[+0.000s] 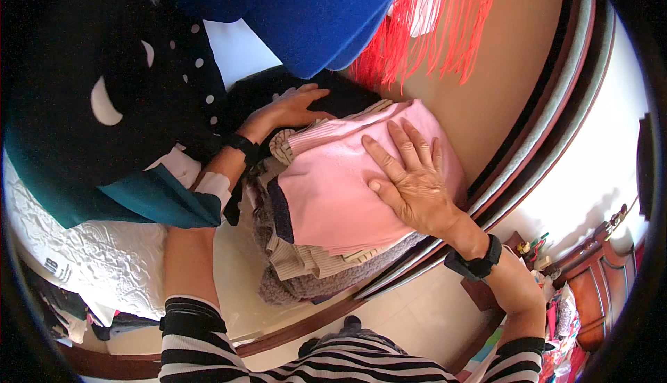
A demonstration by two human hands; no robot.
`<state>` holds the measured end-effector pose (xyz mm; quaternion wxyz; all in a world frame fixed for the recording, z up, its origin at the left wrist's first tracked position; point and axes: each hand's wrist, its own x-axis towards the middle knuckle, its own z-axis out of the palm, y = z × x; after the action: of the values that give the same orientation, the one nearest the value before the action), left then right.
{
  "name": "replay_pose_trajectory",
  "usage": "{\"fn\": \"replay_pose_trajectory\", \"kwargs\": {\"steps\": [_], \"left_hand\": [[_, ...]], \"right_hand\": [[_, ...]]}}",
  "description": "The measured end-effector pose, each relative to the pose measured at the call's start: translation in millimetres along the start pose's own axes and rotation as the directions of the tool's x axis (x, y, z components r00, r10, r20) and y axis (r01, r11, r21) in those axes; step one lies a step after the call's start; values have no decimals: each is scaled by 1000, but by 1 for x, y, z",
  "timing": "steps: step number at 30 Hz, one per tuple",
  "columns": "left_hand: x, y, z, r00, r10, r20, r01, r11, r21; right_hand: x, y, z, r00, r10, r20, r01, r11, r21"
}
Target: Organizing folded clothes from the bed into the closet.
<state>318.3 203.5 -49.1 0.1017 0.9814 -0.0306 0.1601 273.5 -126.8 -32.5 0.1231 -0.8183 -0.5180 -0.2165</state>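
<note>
A folded pink garment (328, 190) with a ribbed edge and a dark band lies on top of a stack of folded clothes. Below it show beige ribbed knitwear (299, 263) and a grey-brown fleecy cloth (333, 278). My right hand (414, 185) rests flat on the pink garment, fingers spread. Just left of the stack, my left hand (294, 106) is over black cloth (250, 88), its fingers apart near the stack's far edge; whether it touches the cloth is unclear. Black bands circle both wrists.
Hanging clothes crowd the space above: a blue garment (292, 13), red fringe (437, 44), and a black garment with white spots and moons (104, 122). White quilted fabric (120, 258) lies at lower left. Curved sliding-door edges (552, 101) stand at right, with a wooden headboard (599, 284) beyond.
</note>
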Motion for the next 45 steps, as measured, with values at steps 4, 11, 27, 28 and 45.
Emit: {"fn": "replay_pose_trajectory", "kwargs": {"steps": [4, 11, 27, 28, 45], "left_hand": [[2, -4, 0, 994, 97, 43, -96, 995, -17], [-2, 5, -1, 986, 158, 46, -160, 986, 39], [-18, 2, -4, 949, 296, 107, -237, 896, -374], [-25, 15, -15, 950, 292, 107, -235, 900, -367], [-17, -6, 13, 954, 264, -139, -287, 941, -179]], "right_hand": [[-6, 3, 3, 1000, -15, -25, 16, 1000, 26], [-7, 3, 0, 1000, -7, -19, 7, 1000, 25], [-5, 12, 17, 997, 6, -83, -8, 1000, -21], [-7, 13, 17, 996, 8, -91, -11, 999, -34], [0, -4, 10, 988, -17, -153, 12, 999, -32]]}}
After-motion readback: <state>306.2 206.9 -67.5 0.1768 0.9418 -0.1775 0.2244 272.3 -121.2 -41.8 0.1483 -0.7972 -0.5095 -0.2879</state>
